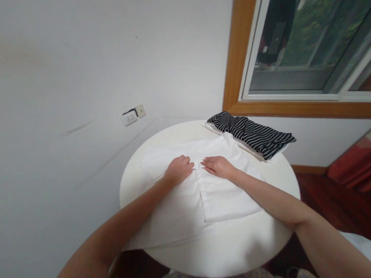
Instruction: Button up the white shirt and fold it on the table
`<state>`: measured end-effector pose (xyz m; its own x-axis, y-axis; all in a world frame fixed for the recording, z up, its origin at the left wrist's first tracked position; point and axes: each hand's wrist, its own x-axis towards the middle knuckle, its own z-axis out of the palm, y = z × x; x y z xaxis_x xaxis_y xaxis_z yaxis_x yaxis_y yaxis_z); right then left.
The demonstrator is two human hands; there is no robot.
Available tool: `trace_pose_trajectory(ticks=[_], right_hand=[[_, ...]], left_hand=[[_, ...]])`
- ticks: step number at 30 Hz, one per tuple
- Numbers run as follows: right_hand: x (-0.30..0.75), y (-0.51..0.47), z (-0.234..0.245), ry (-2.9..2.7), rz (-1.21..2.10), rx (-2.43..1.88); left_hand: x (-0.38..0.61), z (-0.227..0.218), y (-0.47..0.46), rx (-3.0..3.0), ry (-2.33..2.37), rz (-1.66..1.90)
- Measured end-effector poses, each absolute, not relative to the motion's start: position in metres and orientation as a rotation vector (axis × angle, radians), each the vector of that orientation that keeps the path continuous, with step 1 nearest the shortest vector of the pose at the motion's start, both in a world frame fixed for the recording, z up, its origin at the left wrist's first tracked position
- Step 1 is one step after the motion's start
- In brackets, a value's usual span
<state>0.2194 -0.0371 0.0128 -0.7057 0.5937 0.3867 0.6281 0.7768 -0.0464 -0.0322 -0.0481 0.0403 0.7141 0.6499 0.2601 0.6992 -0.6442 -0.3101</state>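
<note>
A white garment [177,206] lies spread over a round white table [242,248], with one part folded over on its right side [226,197]. My left hand [178,169] rests on the cloth near the middle, fingers curled and pinching its edge. My right hand [217,165] lies just beside it on the folded part, fingers stretched flat and pointing left. The two hands almost touch.
A folded black and white striped garment [252,134] sits on a white one at the table's far right edge. A wall socket [133,114] is on the white wall behind. A wood-framed window [296,107] is at the right, red cloth [360,170] below it.
</note>
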Motion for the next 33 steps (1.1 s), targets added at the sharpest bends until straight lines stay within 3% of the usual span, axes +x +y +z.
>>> trace_pose_trajectory(ticks=[11, 17, 21, 25, 33], right_hand=[[0.218, -0.042, 0.02, -2.607, -0.128, -0.961], [0.249, -0.062, 0.046, -2.63, -0.036, -0.891], [0.281, -0.104, 0.066, -2.641, 0.29, -0.843], [0.286, -0.139, 0.068, -2.67, 0.602, -0.752], [0.259, -0.17, 0.057, -2.743, 0.471, -0.602]], left_hand=[[-0.028, 0.039, -0.053, -2.502, -1.124, -0.307], [-0.045, 0.063, -0.079, -2.658, -1.153, -0.381], [-0.065, 0.069, -0.13, -2.978, -1.068, -0.501], [-0.061, 0.056, -0.174, -3.159, -0.989, -0.407], [-0.029, 0.031, -0.201, -3.107, -0.889, -0.442]])
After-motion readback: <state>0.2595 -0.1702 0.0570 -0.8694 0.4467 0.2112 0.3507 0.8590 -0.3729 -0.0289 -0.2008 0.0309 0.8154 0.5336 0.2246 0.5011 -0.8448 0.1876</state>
